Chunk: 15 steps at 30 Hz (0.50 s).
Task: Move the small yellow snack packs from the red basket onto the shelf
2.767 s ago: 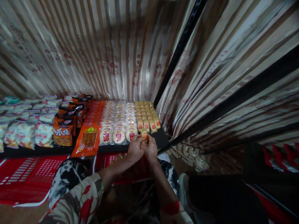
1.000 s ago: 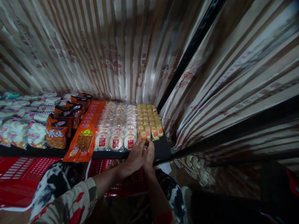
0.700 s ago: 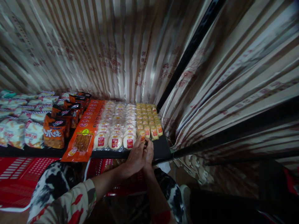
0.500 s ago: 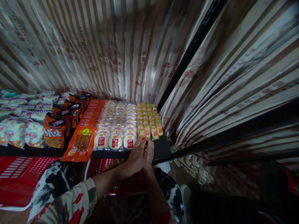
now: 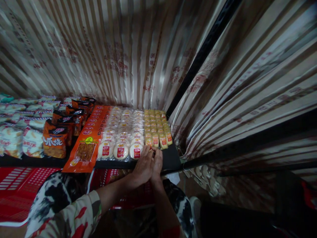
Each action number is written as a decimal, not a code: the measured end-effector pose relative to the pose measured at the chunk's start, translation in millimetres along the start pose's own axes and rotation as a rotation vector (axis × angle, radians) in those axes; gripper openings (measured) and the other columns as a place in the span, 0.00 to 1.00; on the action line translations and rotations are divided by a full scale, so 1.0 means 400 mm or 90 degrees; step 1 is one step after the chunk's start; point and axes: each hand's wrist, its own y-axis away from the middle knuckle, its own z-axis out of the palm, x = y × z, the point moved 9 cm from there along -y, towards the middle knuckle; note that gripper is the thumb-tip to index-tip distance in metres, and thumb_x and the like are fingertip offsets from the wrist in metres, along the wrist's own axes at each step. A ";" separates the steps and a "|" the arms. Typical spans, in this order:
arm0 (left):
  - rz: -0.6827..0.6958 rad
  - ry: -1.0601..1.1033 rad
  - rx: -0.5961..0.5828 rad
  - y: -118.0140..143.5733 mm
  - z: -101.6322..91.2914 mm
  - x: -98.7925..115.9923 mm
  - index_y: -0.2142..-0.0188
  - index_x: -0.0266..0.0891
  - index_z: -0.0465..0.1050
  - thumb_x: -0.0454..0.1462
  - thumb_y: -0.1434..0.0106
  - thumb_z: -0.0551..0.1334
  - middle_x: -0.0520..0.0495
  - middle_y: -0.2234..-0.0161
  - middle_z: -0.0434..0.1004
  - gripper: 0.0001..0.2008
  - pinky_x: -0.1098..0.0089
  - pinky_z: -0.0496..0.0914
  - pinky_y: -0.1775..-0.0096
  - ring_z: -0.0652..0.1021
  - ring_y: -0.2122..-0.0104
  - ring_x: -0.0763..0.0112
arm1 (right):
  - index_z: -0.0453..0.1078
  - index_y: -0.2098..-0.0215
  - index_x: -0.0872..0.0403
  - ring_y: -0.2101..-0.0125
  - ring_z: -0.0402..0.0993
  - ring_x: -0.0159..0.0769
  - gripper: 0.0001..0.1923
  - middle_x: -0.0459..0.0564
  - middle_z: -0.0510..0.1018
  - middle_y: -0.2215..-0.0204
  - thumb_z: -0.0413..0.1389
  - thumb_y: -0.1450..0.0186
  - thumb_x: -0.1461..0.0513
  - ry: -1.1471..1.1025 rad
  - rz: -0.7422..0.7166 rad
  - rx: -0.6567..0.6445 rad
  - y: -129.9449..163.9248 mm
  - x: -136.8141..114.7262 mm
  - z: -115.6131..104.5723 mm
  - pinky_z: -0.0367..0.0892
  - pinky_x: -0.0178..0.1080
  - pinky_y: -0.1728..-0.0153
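Hands pressed side by side at shelf's front edge | left hand (image 5: 143,165) and right hand (image 5: 157,163), fingers together, laid against small yellow wrapped snack packet (image 5: 149,142) | packet directly ahead of fingertips, upright, heading its row on black shelf (image 5: 172,158) | grasp cannot be told

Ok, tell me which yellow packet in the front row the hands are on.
The leftmost front yellow packet, beside the round white cakes. Left hand and right hand meet at it; the others lie untouched to its right.
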 end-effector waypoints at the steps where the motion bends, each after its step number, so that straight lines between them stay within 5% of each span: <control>1: -0.001 0.004 0.000 0.000 0.002 -0.004 0.43 0.28 0.59 0.34 0.36 0.45 0.33 0.37 0.53 0.23 0.49 0.49 0.38 0.52 0.36 0.57 | 0.64 0.58 0.54 0.59 0.65 0.40 0.13 0.54 0.71 0.62 0.45 0.39 0.61 0.002 0.000 -0.003 0.000 -0.005 -0.001 0.63 0.44 0.56; 9: -0.020 -0.003 -0.016 -0.001 0.019 -0.034 0.41 0.25 0.57 0.33 0.37 0.44 0.32 0.36 0.49 0.25 0.51 0.46 0.36 0.49 0.36 0.56 | 0.66 0.60 0.55 0.59 0.63 0.41 0.14 0.54 0.70 0.62 0.43 0.37 0.58 0.061 -0.004 -0.014 0.001 -0.015 -0.003 0.62 0.44 0.55; 15: -0.028 0.009 -0.039 -0.007 -0.008 0.015 0.41 0.34 0.59 0.32 0.39 0.45 0.39 0.39 0.58 0.26 0.56 0.47 0.36 0.55 0.37 0.60 | 0.66 0.59 0.55 0.59 0.64 0.40 0.15 0.53 0.71 0.62 0.42 0.36 0.59 0.071 -0.025 -0.014 0.005 -0.008 0.008 0.61 0.43 0.56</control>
